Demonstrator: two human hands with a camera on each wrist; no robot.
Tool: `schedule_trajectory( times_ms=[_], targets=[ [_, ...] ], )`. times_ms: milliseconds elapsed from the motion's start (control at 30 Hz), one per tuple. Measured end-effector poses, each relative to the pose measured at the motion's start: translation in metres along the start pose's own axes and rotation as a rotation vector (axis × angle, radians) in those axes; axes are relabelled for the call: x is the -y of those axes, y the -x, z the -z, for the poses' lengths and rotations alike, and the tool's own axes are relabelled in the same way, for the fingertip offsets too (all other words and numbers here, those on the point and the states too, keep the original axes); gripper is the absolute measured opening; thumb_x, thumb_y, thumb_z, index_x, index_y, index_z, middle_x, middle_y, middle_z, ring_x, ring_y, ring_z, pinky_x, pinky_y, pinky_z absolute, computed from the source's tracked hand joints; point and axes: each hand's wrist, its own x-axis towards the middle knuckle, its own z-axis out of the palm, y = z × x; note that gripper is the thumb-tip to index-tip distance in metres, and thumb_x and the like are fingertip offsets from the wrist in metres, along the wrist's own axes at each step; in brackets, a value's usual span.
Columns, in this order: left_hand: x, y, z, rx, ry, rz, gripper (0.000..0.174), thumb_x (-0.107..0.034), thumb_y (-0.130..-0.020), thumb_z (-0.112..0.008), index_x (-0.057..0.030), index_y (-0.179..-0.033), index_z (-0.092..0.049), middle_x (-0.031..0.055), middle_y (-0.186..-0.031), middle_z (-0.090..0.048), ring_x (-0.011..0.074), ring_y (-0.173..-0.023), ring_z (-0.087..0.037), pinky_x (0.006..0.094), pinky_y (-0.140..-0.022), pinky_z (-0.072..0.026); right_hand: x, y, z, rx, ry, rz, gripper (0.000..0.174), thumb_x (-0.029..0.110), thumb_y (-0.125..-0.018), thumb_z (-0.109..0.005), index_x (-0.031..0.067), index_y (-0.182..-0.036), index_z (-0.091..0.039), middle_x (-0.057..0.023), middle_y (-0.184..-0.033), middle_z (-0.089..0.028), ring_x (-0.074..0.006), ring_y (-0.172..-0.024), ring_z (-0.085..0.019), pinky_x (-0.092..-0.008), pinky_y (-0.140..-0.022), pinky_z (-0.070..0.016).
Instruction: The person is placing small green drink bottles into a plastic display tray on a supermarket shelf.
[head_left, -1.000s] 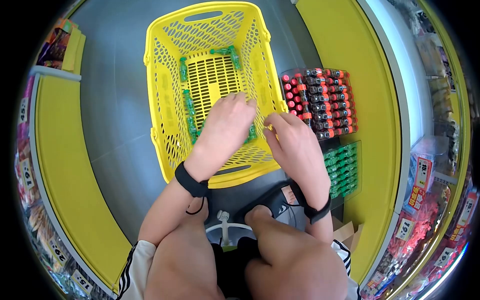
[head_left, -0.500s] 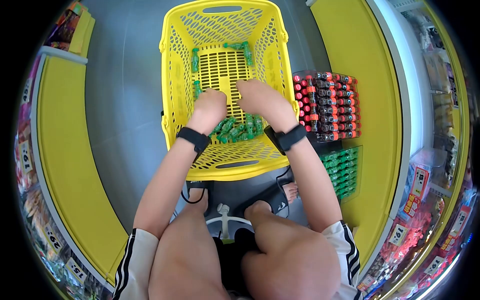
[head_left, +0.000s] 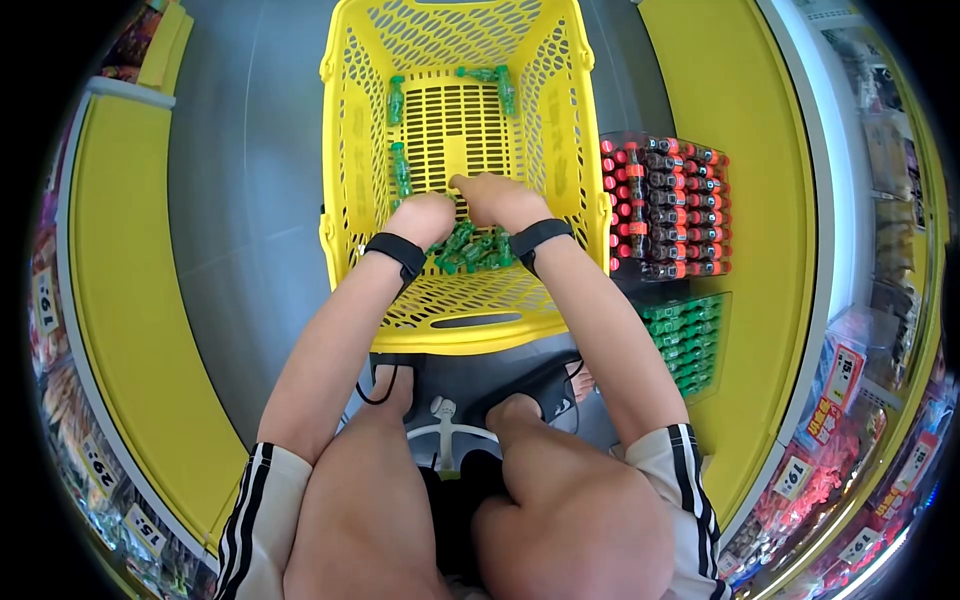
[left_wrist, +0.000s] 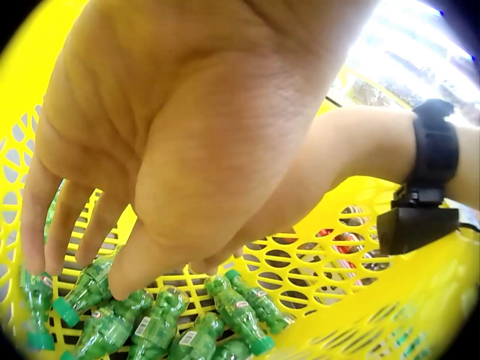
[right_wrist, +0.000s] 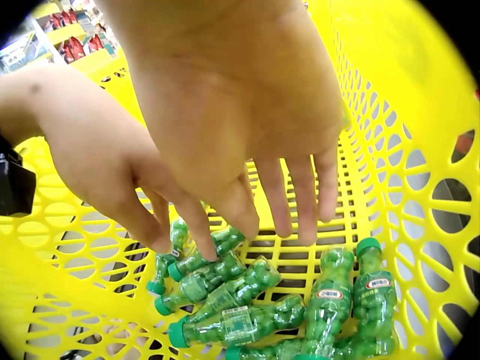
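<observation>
Both hands reach down inside a yellow plastic basket (head_left: 470, 340), over small green bottles (head_left: 462, 250) lying at its near end. My left hand (head_left: 425, 218) has loosely extended fingers, their tips right at the bottles (left_wrist: 94, 281) in the left wrist view. Beside it, my right hand (head_left: 503, 203) points its relaxed fingers downward, thumb and forefinger close above a green bottle (right_wrist: 229, 238). Nothing shows gripped in either palm. Farther off lie a bottle (head_left: 402, 170) along the left side, another (head_left: 397, 100) beyond it, and two at the far end, one of them upright-running (head_left: 506, 92).
Right of the basket stand a clear tray of dark, red-capped bottles (head_left: 685, 210) and a tray of green bottles (head_left: 685, 340). Yellow shelf bases (head_left: 140, 280) flank the grey floor (head_left: 225, 180). The person's feet are just below the basket.
Both hands have come together lower in the basket, over the near bottles. Earlier the right hand was at the basket's right rim. The basket has shifted right in the head view.
</observation>
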Motion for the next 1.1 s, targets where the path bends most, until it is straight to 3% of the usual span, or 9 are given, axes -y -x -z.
schedule_trajectory(
  times_ms=[200, 233, 367, 600, 767, 900, 1000, 1067, 1100],
  targets=[
    [0.006, -0.006, -0.02, -0.077, -0.082, -0.055, 0.012, -0.006, -0.087, -0.072, -0.0011, -0.092, -0.082, 0.0194, -0.09, -0.08, 0.0339, -0.084, -0.081, 0.0429, -0.074, -0.0658, 0.003, -0.007, -0.011, 0.056, 0.047, 0.039, 0.092, -0.01, -0.093, -0.062, 0.0349, -0.17, -0.042, -0.0204, -0.132, -0.075, -0.0398, -0.116, -0.076, -0.0503, -0.094, -0.0627],
    [0.006, -0.006, -0.016, -0.047, -0.048, -0.039, 0.013, -0.005, -0.087, -0.072, -0.0004, -0.094, -0.082, 0.0202, -0.091, -0.08, 0.0351, -0.086, -0.081, 0.0437, -0.076, -0.0658, 0.004, -0.004, -0.019, -0.05, 0.086, 0.085, 0.066, 0.005, -0.104, -0.062, 0.0307, -0.164, -0.052, -0.0155, -0.127, -0.078, -0.0347, -0.116, -0.078, -0.0487, -0.092, -0.0647],
    [0.011, -0.008, -0.031, -0.181, 0.108, -0.033, 0.014, -0.004, -0.085, -0.072, -0.0005, -0.094, -0.082, 0.0241, -0.095, -0.079, 0.0389, -0.093, -0.08, 0.0466, -0.079, -0.0654, 0.009, -0.01, -0.029, -0.109, 0.163, 0.086, 0.05, 0.013, -0.11, -0.059, 0.0247, -0.159, -0.054, -0.0138, -0.127, -0.078, -0.0346, -0.116, -0.078, -0.0474, -0.09, -0.065],
    [0.005, -0.011, -0.018, 0.127, -0.018, 0.014, 0.014, -0.004, -0.078, -0.075, -0.0002, -0.09, -0.082, 0.0261, -0.097, -0.078, 0.042, -0.092, -0.078, 0.0464, -0.083, -0.0648, -0.003, -0.021, -0.047, -0.168, 0.202, 0.057, 0.031, 0.01, -0.104, -0.065, 0.0116, -0.136, -0.064, -0.0169, -0.118, -0.075, -0.038, -0.112, -0.077, -0.0486, -0.089, -0.0649],
    [0.008, -0.004, -0.04, -0.201, -0.009, -0.05, 0.014, -0.005, -0.079, -0.077, 0.0013, -0.091, -0.082, 0.0229, -0.113, -0.075, 0.0394, -0.103, -0.076, 0.0451, -0.086, -0.0653, 0.0, -0.022, -0.051, -0.206, 0.229, 0.029, 0.027, 0.014, -0.105, -0.066, 0.0085, -0.132, -0.068, -0.0155, -0.126, -0.072, -0.0376, -0.114, -0.077, -0.0479, -0.09, -0.065],
    [0.01, -0.007, -0.032, -0.184, -0.045, -0.13, 0.014, -0.004, -0.083, -0.073, 0.0005, -0.094, -0.081, 0.0213, -0.121, -0.072, 0.0389, -0.109, -0.075, 0.0468, -0.087, -0.0652, 0.0, -0.007, -0.042, -0.25, 0.278, 0.017, 0.025, 0.016, -0.104, -0.066, 0.0073, -0.127, -0.071, -0.0153, -0.122, -0.074, -0.0371, -0.112, -0.078, -0.0484, -0.089, -0.0647],
    [0.002, -0.005, -0.012, -0.136, 0.103, -0.165, 0.019, 0.0, -0.085, -0.07, 0.0, -0.102, -0.078, 0.0219, -0.121, -0.072, 0.0389, -0.107, -0.075, 0.049, -0.086, -0.0646, 0.006, 0.018, -0.011, -0.201, 0.169, -0.049, 0.022, 0.015, -0.101, -0.066, 0.0052, -0.119, -0.074, -0.0172, -0.113, -0.078, -0.0373, -0.107, -0.079, -0.0493, -0.089, -0.0642],
    [-0.01, 0.005, 0.015, 0.054, 0.148, -0.084, 0.041, -0.005, -0.101, -0.058, -0.0064, -0.142, -0.063, 0.0211, -0.138, -0.073, 0.0418, -0.112, -0.075, 0.0492, -0.091, -0.0611, 0.007, 0.026, 0.0, -0.159, 0.2, -0.079, 0.022, 0.021, -0.101, -0.07, 0.0107, -0.109, -0.087, -0.0108, -0.117, -0.084, -0.0309, -0.109, -0.081, -0.0452, -0.081, -0.0638],
    [-0.012, 0.009, 0.021, 0.053, 0.211, -0.097, 0.038, -0.013, -0.107, -0.055, -0.0079, -0.144, -0.059, 0.0202, -0.124, -0.078, 0.042, -0.109, -0.076, 0.0492, -0.086, -0.0598, 0.003, 0.031, 0.001, -0.212, 0.225, -0.045, 0.02, 0.019, -0.098, -0.07, 0.0097, -0.106, -0.086, -0.0128, -0.113, -0.083, -0.0334, -0.106, -0.081, -0.0451, -0.08, -0.0641]
  ],
)
